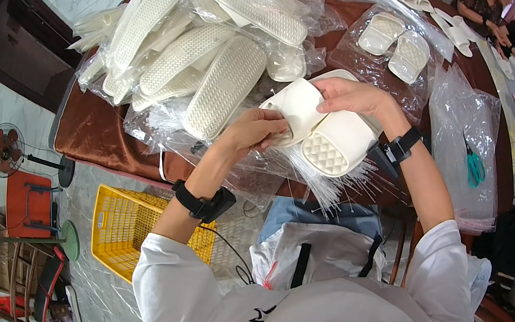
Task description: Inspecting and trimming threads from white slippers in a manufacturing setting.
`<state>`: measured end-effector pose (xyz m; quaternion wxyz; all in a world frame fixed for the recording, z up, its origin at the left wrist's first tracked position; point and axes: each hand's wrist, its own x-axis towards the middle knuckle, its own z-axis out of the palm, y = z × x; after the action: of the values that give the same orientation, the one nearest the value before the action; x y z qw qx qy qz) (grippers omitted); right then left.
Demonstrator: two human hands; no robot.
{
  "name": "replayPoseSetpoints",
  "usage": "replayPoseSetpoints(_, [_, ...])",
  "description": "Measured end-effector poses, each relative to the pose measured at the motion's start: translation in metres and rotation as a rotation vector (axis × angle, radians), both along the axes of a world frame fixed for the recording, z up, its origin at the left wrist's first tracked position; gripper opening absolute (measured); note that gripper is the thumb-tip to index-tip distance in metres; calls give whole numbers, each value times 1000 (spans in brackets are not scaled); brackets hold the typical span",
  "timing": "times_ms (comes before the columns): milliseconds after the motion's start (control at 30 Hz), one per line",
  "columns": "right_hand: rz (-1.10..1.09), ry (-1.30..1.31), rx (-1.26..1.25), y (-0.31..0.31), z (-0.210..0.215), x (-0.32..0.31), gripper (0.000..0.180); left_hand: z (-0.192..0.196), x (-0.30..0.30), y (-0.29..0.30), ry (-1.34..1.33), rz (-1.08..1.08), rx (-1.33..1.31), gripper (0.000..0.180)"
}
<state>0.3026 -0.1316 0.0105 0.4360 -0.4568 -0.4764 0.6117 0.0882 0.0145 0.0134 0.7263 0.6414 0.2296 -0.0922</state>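
My left hand pinches the toe side of a cream slide slipper, its fingertips at the textured insole. From the other side, my right hand grips the same slipper's smooth strap between thumb and fingers. Just below it lies a second slipper with a quilted insole, partly overlapped by the first. A bundle of thin white plastic fasteners fans out under the slippers toward me. Behind my hands rises a pile of cream slippers in clear bags, soles showing.
A bagged slipper pair rests at the right on the brown cloth-covered table. Nearby are clear plastic bags and teal scissors. A yellow crate stands on the floor at left. Other people handle slippers along the right.
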Motion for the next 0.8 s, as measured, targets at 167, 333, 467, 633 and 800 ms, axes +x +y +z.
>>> replayPoseSetpoints(167, [-7,-14,-1,1,1,-2,55,-2,2,-2,1,-2,98,14])
replayPoseSetpoints(333, [-61,22,5,1,-1,-4,48,-1,2,-5,-42,-41,174,15])
replayPoseSetpoints(467, [-117,-33,-11,-1,-4,-2,46,2,2,-9,-60,-59,327,17])
replayPoseSetpoints(633, [-325,-380,61,-16,4,-16,40,13,-17,-13,-83,22,553,18])
replayPoseSetpoints(800, [-556,-1029,561,-21,38,-53,26,14,-38,-14,-70,143,579,18])
